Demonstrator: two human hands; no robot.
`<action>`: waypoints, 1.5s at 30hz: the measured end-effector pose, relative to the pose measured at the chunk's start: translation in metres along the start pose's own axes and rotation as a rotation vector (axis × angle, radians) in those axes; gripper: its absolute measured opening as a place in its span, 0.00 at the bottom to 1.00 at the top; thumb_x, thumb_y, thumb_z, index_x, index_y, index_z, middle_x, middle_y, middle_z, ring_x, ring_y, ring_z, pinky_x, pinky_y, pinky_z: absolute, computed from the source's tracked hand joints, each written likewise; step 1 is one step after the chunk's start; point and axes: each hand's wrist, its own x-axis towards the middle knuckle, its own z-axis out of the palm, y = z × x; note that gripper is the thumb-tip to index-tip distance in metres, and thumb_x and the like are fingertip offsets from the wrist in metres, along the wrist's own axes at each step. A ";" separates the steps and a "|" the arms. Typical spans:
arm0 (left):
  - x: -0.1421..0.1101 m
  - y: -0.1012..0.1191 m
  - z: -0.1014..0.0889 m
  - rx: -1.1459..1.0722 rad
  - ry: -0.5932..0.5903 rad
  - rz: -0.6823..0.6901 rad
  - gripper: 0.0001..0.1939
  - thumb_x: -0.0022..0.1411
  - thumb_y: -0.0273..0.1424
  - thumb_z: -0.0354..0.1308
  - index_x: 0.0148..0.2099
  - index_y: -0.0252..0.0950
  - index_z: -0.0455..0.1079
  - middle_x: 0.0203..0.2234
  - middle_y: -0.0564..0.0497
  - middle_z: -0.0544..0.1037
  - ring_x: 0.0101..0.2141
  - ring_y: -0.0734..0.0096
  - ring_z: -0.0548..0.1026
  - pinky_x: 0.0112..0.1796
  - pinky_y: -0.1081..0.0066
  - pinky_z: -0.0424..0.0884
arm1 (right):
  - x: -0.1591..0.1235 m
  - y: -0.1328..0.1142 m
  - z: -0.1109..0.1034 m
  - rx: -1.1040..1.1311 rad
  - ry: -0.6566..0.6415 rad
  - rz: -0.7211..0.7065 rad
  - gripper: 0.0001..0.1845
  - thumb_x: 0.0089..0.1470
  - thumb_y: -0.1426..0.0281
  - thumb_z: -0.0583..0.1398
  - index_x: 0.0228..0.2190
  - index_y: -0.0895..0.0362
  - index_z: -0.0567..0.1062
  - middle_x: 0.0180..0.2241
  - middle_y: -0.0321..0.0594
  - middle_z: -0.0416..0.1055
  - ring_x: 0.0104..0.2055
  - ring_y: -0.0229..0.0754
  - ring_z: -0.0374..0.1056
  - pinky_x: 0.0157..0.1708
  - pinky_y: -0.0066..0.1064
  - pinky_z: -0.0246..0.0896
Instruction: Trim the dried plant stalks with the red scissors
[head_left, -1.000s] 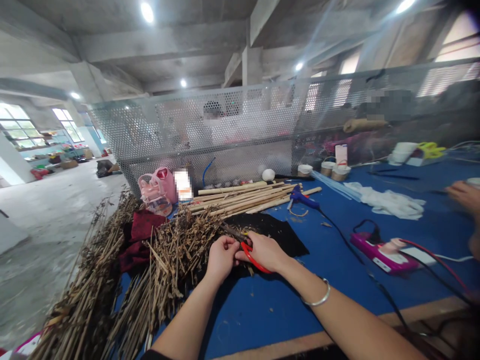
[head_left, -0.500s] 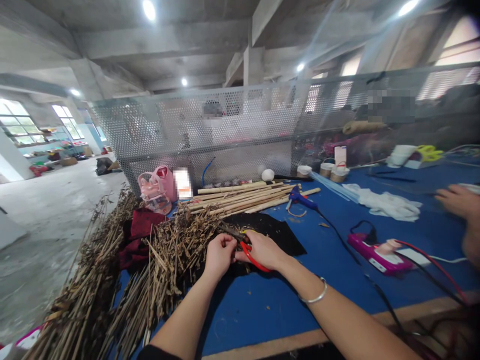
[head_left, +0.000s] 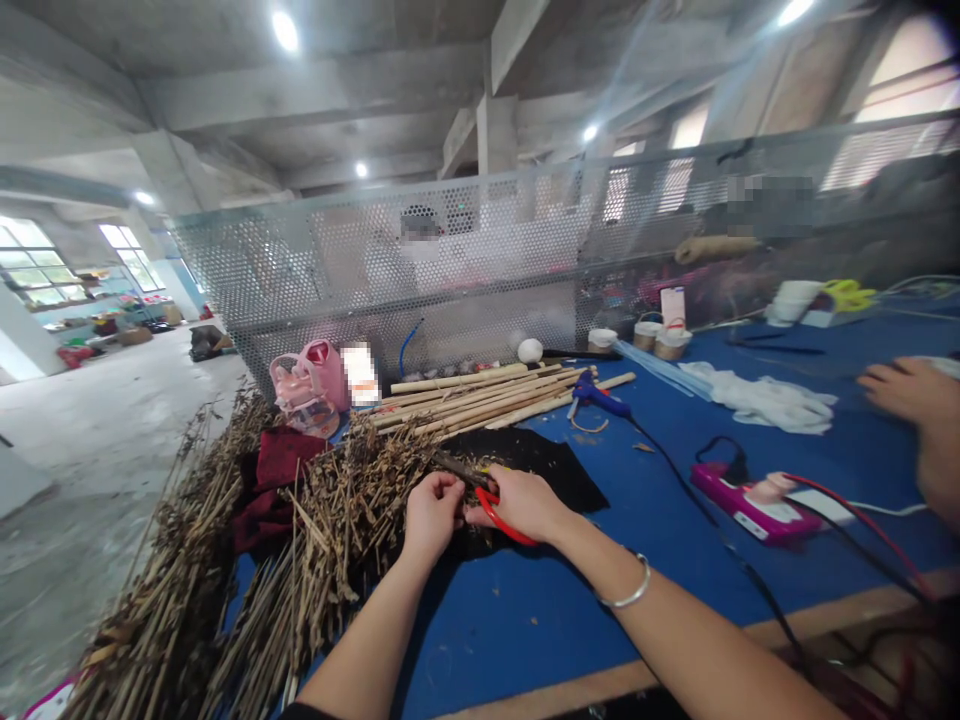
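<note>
My right hand (head_left: pixel 523 503) is closed around a pair of scissors (head_left: pixel 504 518) with red and yellow handles. Their dark blades point up and to the left over a black cloth (head_left: pixel 564 474). Right beside it, my left hand (head_left: pixel 433 517) has thumb and fingertips pinched together, close to my right fingers. What sits in that pinch is too small or hidden to make out. A heap of dried plant stems (head_left: pixel 358 500), brown and brittle, lies just left of my left hand. Small plant bits are scattered on the cloth.
Behind my hands are pale wooden sticks (head_left: pixel 487 395) and a blue glue gun (head_left: pixel 596 393). A purple power strip (head_left: pixel 750 510) with cables lies to the right, beyond it white gloves (head_left: pixel 765 395). Another person's hand (head_left: pixel 907 388) rests at the right edge. A perforated metal screen (head_left: pixel 300 260) stands behind.
Both hands stay close together at nearly the same spot, the scissors still in the right one. The whole view has shifted slightly.
</note>
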 end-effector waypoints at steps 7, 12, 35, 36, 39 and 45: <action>0.000 -0.001 0.002 -0.002 -0.019 0.033 0.10 0.49 0.36 0.57 0.29 0.34 0.65 0.14 0.58 0.65 0.14 0.81 0.62 0.15 0.80 0.61 | -0.003 -0.003 -0.002 0.011 0.034 -0.029 0.29 0.40 0.45 0.56 0.34 0.56 0.66 0.35 0.43 0.70 0.37 0.46 0.67 0.30 0.29 0.54; 0.000 -0.001 0.002 -0.039 0.006 0.026 0.08 0.50 0.34 0.56 0.29 0.34 0.64 0.15 0.57 0.67 0.16 0.78 0.66 0.16 0.79 0.63 | -0.002 -0.003 -0.003 -0.017 0.014 -0.029 0.29 0.38 0.47 0.59 0.34 0.57 0.66 0.36 0.43 0.69 0.37 0.46 0.67 0.31 0.30 0.55; 0.000 0.003 0.000 -0.112 0.025 0.024 0.08 0.49 0.34 0.56 0.30 0.34 0.65 0.16 0.55 0.68 0.18 0.76 0.69 0.16 0.78 0.63 | -0.001 -0.004 0.001 0.003 0.077 -0.057 0.29 0.36 0.47 0.60 0.34 0.56 0.67 0.35 0.42 0.69 0.36 0.45 0.67 0.28 0.28 0.53; 0.000 0.003 0.000 -0.112 0.014 0.025 0.08 0.49 0.34 0.56 0.29 0.34 0.65 0.16 0.55 0.68 0.18 0.76 0.69 0.17 0.78 0.64 | -0.001 -0.004 0.001 0.006 0.080 -0.066 0.28 0.37 0.47 0.60 0.33 0.56 0.67 0.35 0.42 0.69 0.36 0.45 0.67 0.28 0.28 0.53; 0.000 0.002 0.000 -0.103 0.006 0.034 0.08 0.50 0.34 0.56 0.29 0.34 0.65 0.16 0.55 0.68 0.18 0.76 0.68 0.17 0.78 0.64 | -0.001 -0.004 0.003 0.024 0.079 -0.063 0.27 0.38 0.48 0.60 0.33 0.55 0.66 0.35 0.41 0.70 0.36 0.45 0.67 0.28 0.28 0.52; 0.000 0.002 0.002 -0.170 0.001 0.060 0.09 0.49 0.34 0.57 0.30 0.33 0.65 0.17 0.54 0.70 0.19 0.75 0.69 0.19 0.77 0.65 | 0.001 -0.006 0.006 0.048 0.037 0.015 0.26 0.39 0.47 0.58 0.32 0.55 0.66 0.30 0.40 0.71 0.33 0.43 0.68 0.26 0.27 0.51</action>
